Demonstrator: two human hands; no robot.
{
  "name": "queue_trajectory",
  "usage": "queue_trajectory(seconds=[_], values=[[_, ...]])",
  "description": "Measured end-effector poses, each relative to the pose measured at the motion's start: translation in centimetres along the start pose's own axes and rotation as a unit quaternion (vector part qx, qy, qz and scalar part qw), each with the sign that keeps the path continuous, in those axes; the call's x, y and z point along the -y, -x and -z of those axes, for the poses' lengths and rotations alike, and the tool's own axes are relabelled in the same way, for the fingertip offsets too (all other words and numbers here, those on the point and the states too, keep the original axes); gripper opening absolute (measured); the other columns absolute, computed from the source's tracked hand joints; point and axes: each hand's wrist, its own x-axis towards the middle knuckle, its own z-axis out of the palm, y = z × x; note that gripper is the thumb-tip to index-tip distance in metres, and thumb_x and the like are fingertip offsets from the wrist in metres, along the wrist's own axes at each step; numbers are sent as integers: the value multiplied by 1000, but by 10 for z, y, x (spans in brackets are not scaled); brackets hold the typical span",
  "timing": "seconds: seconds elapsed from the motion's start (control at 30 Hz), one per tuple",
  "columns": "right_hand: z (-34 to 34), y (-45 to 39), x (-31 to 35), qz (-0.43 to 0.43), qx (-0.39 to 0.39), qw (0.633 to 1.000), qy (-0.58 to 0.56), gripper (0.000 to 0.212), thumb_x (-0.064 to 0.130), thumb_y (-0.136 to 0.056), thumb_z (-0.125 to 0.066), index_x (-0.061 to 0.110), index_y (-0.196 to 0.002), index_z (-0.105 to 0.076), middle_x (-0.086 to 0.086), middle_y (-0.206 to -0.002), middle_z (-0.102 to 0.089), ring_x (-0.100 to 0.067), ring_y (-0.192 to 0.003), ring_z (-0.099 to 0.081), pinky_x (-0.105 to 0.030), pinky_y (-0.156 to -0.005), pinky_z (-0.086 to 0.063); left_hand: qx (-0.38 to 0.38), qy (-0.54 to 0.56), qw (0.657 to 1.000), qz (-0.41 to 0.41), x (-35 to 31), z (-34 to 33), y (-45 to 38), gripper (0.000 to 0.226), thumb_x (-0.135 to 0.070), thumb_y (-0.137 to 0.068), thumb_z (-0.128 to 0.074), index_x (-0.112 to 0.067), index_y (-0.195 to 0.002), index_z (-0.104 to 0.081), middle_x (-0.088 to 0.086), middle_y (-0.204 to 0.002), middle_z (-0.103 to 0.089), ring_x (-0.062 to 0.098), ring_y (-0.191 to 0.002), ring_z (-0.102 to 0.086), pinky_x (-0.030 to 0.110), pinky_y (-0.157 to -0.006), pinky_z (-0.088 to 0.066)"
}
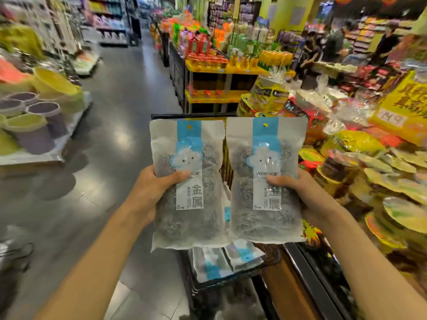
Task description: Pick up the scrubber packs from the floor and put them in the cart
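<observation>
I had one flat, frosted-plastic scrubber pack with a blue header strip [188, 183] in my left hand [151, 192] and a matching second frosted scrubber pack [265, 179] in my right hand [307, 197]. Each hand was curled round the outer edge of its pack, thumb pressed across the front near the label and fingers hidden behind. I judged that grip kept the limp bags upright and flat, side by side and nearly touching, so both could be lowered together. They hung in the air directly above the black wire shopping cart [231, 277], which I read as being one drop away from finished for this pair. In the cart lay more blue-and-white scrubber packs [221, 259], partly hidden by the two I held. Through the cloudy film I could make out grey coils of metal wool, with a white cloud-shaped window and a white label of dark characters down the middle.
</observation>
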Motion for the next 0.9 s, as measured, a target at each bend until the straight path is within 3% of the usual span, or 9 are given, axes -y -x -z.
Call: queue_trajectory(seconds=[0.13, 0.3, 0.47, 0.63, 0.77, 0.9], values=[[26, -65, -23, -43, 40, 998, -7, 40, 7, -77, -73, 8, -117, -72, -17, -113, -77, -29, -93, -77, -40, -80, -65, -55, -1, 998, 27, 26, -16, -39, 22, -4, -84, -76, -8, -106, -73, 9, -88, -81, 21, -73, -79, 29, -58, -62], [61, -137, -57, -111, 81, 990, 11, 42, 10, -76, -74, 7, -118, -72, -15, -110, -79, -27, -91, -78, -34, -73, -64, -94, 6, 992, 88, 66, -41, -85, 26, -4, -84, -75, -6, -110, -72, 12, -93, -81, 23, -78, -79, 30, -60, -62], [91, -190, -108, -177, 88, 980, 30, 34, 3, -83, -73, 7, -116, -73, -16, -113, -78, -29, -98, -77, -38, -85, -63, -123, -18, 982, 144, 121, -51, -122, 32, -6, -84, -79, -9, -115, -71, 10, -99, -81, 26, -88, -79, 32, -67, -64], [105, -222, -184, -256, 75, 963, 46, 36, 1, -87, -72, 10, -122, -70, -13, -115, -78, -31, -106, -75, -47, -98, -55, -133, -26, 969, 208, 197, -45, -158, 28, -4, -84, -79, -12, -110, -72, 9, -97, -81, 23, -86, -79, 31, -65, -64], [108, -241, -258, -313, 66, 946, 57, 38, 1, -88, -71, 10, -125, -69, -12, -114, -78, -30, -105, -75, -46, -98, -55, -133, -37, 955, 264, 267, -30, -175, 34, -7, -85, -79, -12, -118, -71, 11, -105, -80, 25, -94, -78, 41, -81, -64], [109, -258, -327, -352, 84, 929, 75, 31, 4, -90, -72, 11, -120, -72, -15, -114, -77, -34, -107, -74, -48, -99, -55, -148, -47, 941, 299, 325, -16, -185, 34, -9, -86, -79, -17, -118, -71, 5, -105, -81, 21, -93, -78, 35, -75, -64]])
